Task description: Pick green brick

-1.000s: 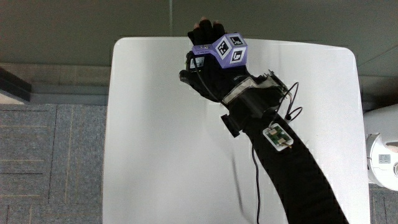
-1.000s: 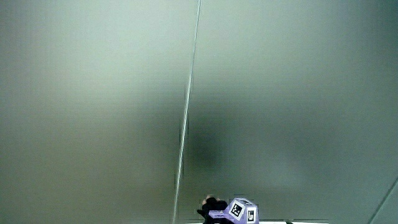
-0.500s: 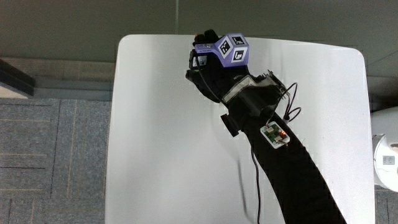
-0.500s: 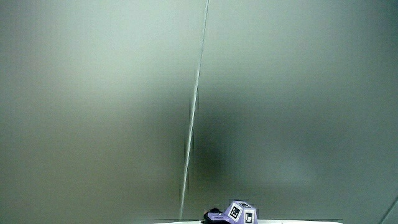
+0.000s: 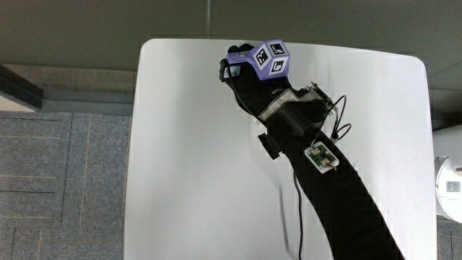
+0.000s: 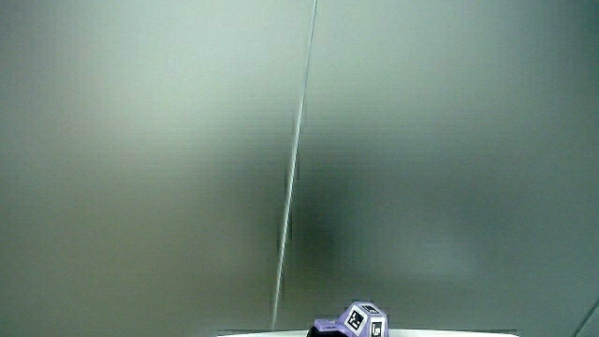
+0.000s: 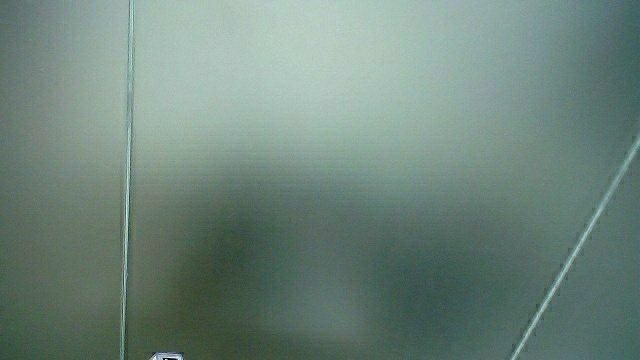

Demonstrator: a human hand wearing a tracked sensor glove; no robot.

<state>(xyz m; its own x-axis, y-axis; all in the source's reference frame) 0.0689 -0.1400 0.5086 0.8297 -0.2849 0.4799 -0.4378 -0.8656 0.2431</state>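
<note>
Main view first: the hand is seen over the table's edge farthest from the person, its forearm stretched across the white table from the person's side. The patterned cube on its back sits right at that edge. Compared with a second ago, the fingertips that were then seen past the edge are now hidden under the cube and the back of the glove — so it cannot be told whether anything is gripped. Otherwise the hand is found in nearly the same place over that edge; part of the apparent shift is shared by the whole picture and is not counted as movement.

No green brick is seen anywhere. The bare tabletop shows none, and if one is there it is covered by the hand or lies out of sight below the edge. The step is therefore judged uncertain: either a grasp is being closed out of sight, or the brick is not yet reached.

Mostly a pale wall is shown in both side views; only the cube's top is caught in a side view, with a sliver of it in a side view as well — less of the hand than before.
</note>
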